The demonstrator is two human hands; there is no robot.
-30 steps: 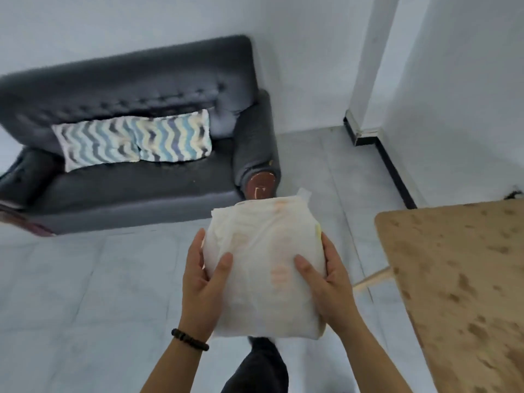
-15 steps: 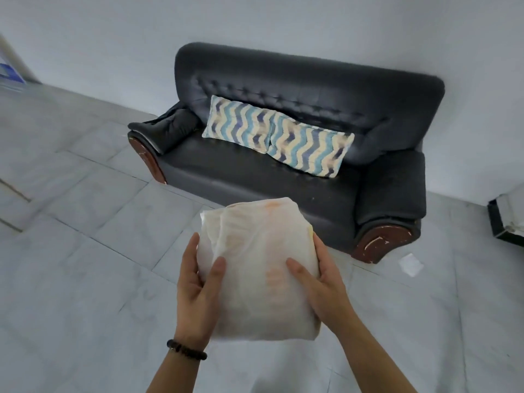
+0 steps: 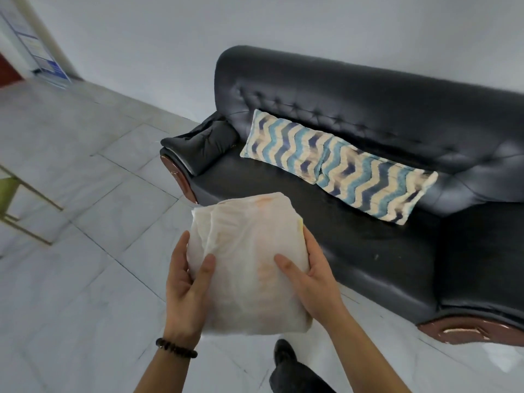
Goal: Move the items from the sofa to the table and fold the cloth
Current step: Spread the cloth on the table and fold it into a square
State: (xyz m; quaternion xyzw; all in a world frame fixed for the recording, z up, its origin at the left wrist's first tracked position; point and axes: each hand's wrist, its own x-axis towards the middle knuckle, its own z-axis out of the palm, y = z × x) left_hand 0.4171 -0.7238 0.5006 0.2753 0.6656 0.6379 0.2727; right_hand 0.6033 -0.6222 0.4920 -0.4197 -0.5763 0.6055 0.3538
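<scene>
Cloth (image 3: 249,262), folded into a soft bundle, sits between both hands: left hand (image 3: 185,290) and right hand (image 3: 309,282) clamp its sides. It seems light and floppy; support underneath, beyond the sofa (image 3: 368,245).

Glossy leather sofa (image 3: 368,114), thin matt cloth (image 3: 249,265)

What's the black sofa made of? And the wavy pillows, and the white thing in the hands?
The sofa looks like black leather or imitation leather: smooth, shiny, button-tufted. The wavy pillows look like soft matte woven fabric, with blurry-edged stripes. The white bundle seems thin cloth: crinkled, slightly see-through, faint orange showing through, held between left hand and right hand.
</scene>
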